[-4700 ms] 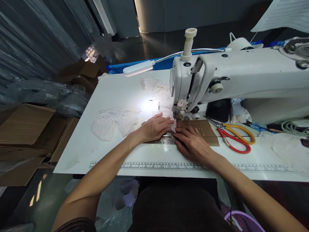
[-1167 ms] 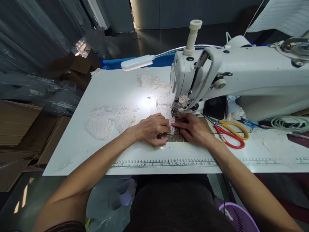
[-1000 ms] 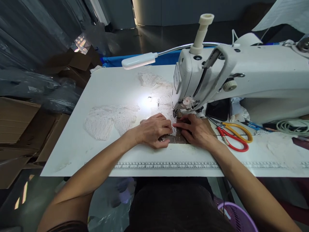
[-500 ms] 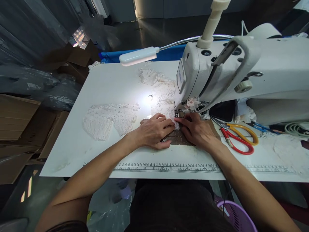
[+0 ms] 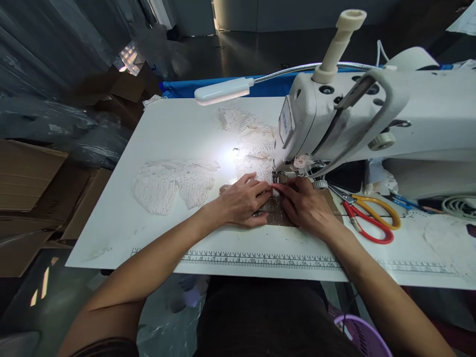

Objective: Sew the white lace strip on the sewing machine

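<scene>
Seen from above, a white counter [image 5: 178, 129] was shown with a white sewing machine [image 5: 372, 114] standing on its right half. Both bare hands were laid flat just in front of the needle area. The left hand [image 5: 243, 201] was spread, fingers pressed down on a strip of white lace [image 5: 266, 184] lying over a brown patch [image 5: 275, 215] on the counter. The right hand [image 5: 307, 206] was pressed flat beside it, its fingers held together and its forefinger stretched toward the presser foot [image 5: 278, 177], the fingertips of the two hands nearly touching. Nothing was pinched or lifted by either hand; the lace was only held down.

As for progress, sewing appeared to be under way rather than finished: the lace was held at the foot, and a length of lace [image 5: 256, 144] trailed beyond it behind the needle, which suggested a part already stitched. Two more lace pieces [image 5: 173, 181] were left lying well apart to the left, seemingly not yet worked.

A small lamp [image 5: 223, 91] on a bendy neck was aimed at the counter, and a bright patch was thrown beside the needle. Scissors [image 5: 368, 218] with red and yellow handles were laid to the right of the right hand.

A printed ruler [image 5: 260, 260] was seen along the near edge of the counter, with numbers running up to about sixteen. A blue label [image 5: 284, 126] was fixed to the machine's end, but its writing was too small to be read.
</scene>
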`<state>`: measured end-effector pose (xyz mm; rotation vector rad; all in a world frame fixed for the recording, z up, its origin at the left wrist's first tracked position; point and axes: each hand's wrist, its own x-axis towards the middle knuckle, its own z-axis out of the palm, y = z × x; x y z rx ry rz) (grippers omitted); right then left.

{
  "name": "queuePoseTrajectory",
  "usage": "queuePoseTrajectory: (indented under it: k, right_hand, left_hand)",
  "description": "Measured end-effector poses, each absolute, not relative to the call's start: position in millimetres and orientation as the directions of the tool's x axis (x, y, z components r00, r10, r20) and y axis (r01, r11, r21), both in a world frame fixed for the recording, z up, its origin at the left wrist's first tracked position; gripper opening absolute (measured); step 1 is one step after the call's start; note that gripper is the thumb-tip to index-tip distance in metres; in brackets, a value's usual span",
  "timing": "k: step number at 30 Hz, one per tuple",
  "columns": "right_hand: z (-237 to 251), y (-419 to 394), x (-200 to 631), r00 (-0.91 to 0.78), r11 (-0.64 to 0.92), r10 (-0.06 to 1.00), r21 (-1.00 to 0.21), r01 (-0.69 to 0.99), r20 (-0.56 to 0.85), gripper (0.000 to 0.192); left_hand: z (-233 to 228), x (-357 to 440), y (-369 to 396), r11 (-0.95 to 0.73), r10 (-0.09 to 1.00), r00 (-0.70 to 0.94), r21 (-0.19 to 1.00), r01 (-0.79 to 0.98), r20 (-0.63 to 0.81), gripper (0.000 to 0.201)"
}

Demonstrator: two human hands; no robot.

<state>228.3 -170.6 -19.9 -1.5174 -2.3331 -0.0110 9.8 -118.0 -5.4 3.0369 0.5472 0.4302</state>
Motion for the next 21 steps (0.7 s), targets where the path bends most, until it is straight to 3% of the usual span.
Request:
queuePoseTrajectory:
  k: [7,21]
  right_hand:
    - [-19,-173,232,-0.412,0.497,0.856,-0.277,0.823,0.313,0.039]
    - [-21,-174,228,-0.376,0.439,0.891,-0.276,0.855,0.253,0.042]
  left_hand:
    - [-8,11,-115,-0.927,0.375,0.885,0.143,0.348,0.277,0.042]
    - [-6,13,-105,-0.912,0.403,0.882,0.184,0.365,0.244,0.047]
